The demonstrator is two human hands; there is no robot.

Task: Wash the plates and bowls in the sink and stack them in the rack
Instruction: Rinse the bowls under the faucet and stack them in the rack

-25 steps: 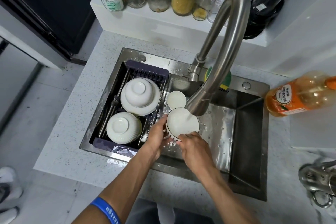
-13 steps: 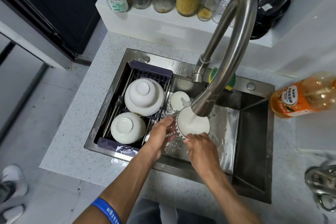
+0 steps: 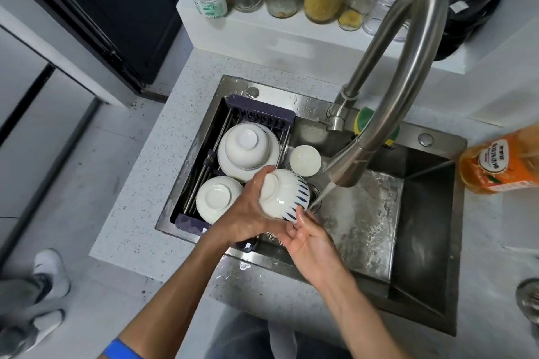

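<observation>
Speckled pale countertop (image 3: pixel 140 213) surrounds a steel sink (image 3: pixel 423 242), and a tall curved faucet (image 3: pixel 408 67) runs a thin stream of water down beside the drain. Jars and bottles crowd the white ledge (image 3: pixel 262 32) behind, and an orange bottle (image 3: pixel 501 160) lies at the right edge.

Held over the sink's left half, a white bowl with blue dashes (image 3: pixel 284 194) is turned bottom-up and tilted, just beside the stream. The left hand (image 3: pixel 248 213) wraps around its base side, fingers curled over the foot ring. The right hand (image 3: pixel 309 239) is spread below, palm up, its fingertips (image 3: pixel 300 214) touching the bowl's rim.

In the dark rack (image 3: pixel 256 111) on the left sit 2 upturned stacks: a bowl on a plate (image 3: pixel 248 148) at the back and another upturned bowl (image 3: pixel 217 198) in front. A small white bowl (image 3: pixel 304 160) stands upright in the sink, apparently not yet washed.

The held bowl looks like glazed ceramic: stiff, moderately heavy for its size, breakable, and slick while wet. The safest hold is probably at the foot ring and rim together, since the smooth wall offers little purchase. A slip against the steel or the stacked crockery could chip it.
</observation>
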